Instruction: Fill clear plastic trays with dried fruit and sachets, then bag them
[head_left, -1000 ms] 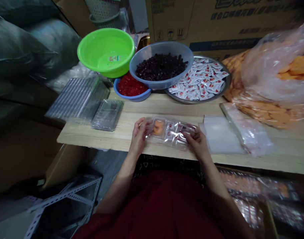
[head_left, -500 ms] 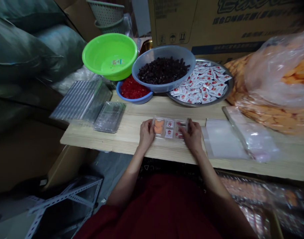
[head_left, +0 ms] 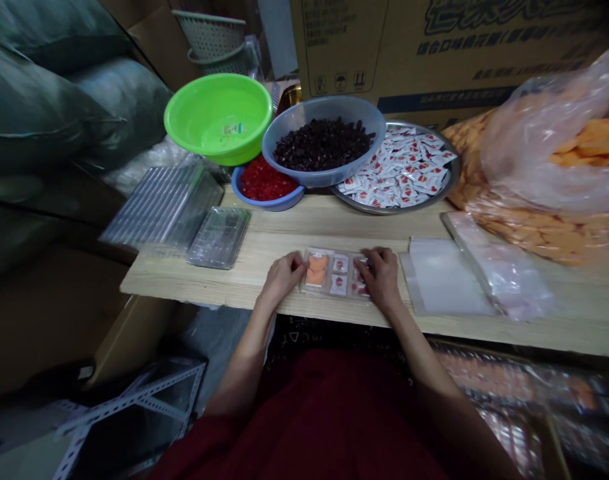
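Note:
A clear plastic tray (head_left: 326, 283) lies near the front edge of the wooden table, with orange pieces (head_left: 316, 270) at its left, two small white-and-red packets (head_left: 339, 274) in the middle and dark red pieces at its right. My left hand (head_left: 283, 275) pinches the tray's left end between thumb and fingers. At the right end, my right hand (head_left: 381, 272) grips the rim, its fingers bent over the compartment and partly hiding the red pieces.
Behind stand a green basin (head_left: 218, 119), a bowl of dark pieces (head_left: 324, 143), a bowl of red pieces (head_left: 267, 181) and a pan of packets (head_left: 402, 170). Clear trays (head_left: 159, 203) are stacked left. Plastic sleeves (head_left: 447, 277) and a bag of orange pieces (head_left: 539, 193) lie right.
The tray has come slightly closer to the table's front edge. My left hand has shifted left and down, and my right hand now reaches further over the tray's right corner.

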The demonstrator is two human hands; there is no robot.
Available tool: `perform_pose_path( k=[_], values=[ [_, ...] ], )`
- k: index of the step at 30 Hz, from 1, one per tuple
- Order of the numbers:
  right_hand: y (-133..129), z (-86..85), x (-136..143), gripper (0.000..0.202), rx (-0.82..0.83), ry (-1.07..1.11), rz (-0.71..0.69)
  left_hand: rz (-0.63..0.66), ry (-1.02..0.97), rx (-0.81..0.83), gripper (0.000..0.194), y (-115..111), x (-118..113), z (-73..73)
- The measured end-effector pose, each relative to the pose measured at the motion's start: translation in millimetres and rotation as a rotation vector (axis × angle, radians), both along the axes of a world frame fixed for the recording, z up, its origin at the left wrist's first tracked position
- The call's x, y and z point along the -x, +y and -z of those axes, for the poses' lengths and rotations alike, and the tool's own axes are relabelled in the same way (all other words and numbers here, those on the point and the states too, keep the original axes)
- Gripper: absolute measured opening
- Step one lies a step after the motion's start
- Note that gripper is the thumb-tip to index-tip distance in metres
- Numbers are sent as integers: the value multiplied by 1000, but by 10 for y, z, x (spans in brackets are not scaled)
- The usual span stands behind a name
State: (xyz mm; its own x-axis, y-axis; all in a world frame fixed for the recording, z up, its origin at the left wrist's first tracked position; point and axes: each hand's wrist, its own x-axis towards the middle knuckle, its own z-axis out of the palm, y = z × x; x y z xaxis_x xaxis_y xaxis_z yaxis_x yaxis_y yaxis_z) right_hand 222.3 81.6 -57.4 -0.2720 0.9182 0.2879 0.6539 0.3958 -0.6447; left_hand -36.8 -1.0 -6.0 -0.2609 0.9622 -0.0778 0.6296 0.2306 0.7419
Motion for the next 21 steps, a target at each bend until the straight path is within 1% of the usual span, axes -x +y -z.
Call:
perform_pose_path(
  k=[2,3,6,7,9,11,13,14,15,17,19,21],
  values=[
    [-240,-22,-96,34,22,-34,-10,51,-21,71,20,-275,-67,-87],
    [-350,-34,-138,33,37,-46,-15,43,-34,81,20,-418,-129,-123],
    [-571,-63,-225,31,75,-32,-42,-49,-122,42,25,-782,-381,-182],
    [-604,-67,-242,29,81,-17,-51,-81,-173,23,26,-866,-468,-183],
    [-617,-68,-261,27,88,15,-63,-161,-329,0,31,-965,-611,-160],
    [-591,-66,-268,25,102,37,-73,-290,-578,-6,40,-978,-703,-124],
    [-560,-71,-266,24,117,55,-76,-421,-874,35,48,-931,-753,-100],
    [-550,-80,-261,23,122,64,-78,-466,-1004,64,52,-896,-769,-99],
    [-546,-96,-255,22,124,71,-80,-484,-1106,99,54,-859,-782,-104],
    [-557,-158,-244,20,111,64,-84,-437,-1234,193,53,-790,-810,-124],
    [-580,-258,-254,22,65,2,-75,-359,-1285,268,49,-739,-846,-135],
    [-590,-371,-311,27,3,-93,-32,-332,-1305,286,45,-702,-882,-123]
  ],
)
